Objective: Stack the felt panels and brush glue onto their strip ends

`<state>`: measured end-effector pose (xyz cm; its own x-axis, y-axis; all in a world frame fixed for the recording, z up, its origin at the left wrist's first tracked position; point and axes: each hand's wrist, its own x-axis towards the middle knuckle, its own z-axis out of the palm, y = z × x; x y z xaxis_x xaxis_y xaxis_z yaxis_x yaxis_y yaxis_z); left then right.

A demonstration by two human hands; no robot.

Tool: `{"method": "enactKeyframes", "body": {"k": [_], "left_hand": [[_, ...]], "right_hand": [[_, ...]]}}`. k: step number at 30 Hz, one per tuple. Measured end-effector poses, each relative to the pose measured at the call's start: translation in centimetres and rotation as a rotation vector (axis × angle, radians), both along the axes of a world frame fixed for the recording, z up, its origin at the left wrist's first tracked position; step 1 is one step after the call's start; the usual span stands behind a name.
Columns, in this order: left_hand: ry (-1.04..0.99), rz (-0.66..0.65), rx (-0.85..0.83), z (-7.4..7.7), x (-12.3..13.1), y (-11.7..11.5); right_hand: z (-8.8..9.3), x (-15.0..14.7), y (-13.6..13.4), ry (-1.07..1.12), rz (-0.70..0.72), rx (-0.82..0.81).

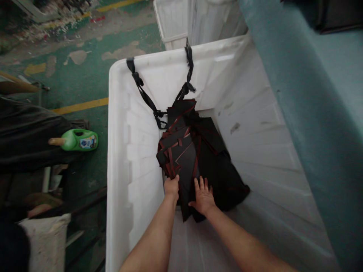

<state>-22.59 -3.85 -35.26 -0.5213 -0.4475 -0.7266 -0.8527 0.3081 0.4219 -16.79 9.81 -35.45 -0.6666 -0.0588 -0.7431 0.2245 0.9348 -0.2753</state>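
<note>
Both my arms reach down into a deep white plastic bin. At its bottom lies a heap of black fabric pieces with dark red edges, overlapping at several angles. My left hand is closed on the near left edge of the heap, its fingers curled round a black piece. Flat on the heap, just to the right, rests my right hand with its fingers spread. A long dark piece lies between the two hands. What is under the top layers is hidden.
Knotted black straps hang from the bin's far rim. A blue-green surface runs along the right side. Another white bin stands beyond. On the left, a green bottle lies by dark cloth on the worn green floor.
</note>
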Motion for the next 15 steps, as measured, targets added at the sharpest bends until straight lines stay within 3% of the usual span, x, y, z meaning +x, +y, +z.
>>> {"method": "enactKeyframes", "body": {"k": [5,11,15], "left_hand": [[0.008,-0.025,0.096,1.0,-1.6,0.6],[0.035,-0.122,-0.118,1.8,-4.4,-2.8],[-0.028,-0.223,-0.307,2.4,-2.0,-4.0]], "right_hand": [[0.5,0.9,0.2,0.053,0.017,0.049],[1.2,-2.7,3.8,0.102,-0.003,-0.230],[0.9,-5.4,6.9,0.239,-0.191,0.099]]}}
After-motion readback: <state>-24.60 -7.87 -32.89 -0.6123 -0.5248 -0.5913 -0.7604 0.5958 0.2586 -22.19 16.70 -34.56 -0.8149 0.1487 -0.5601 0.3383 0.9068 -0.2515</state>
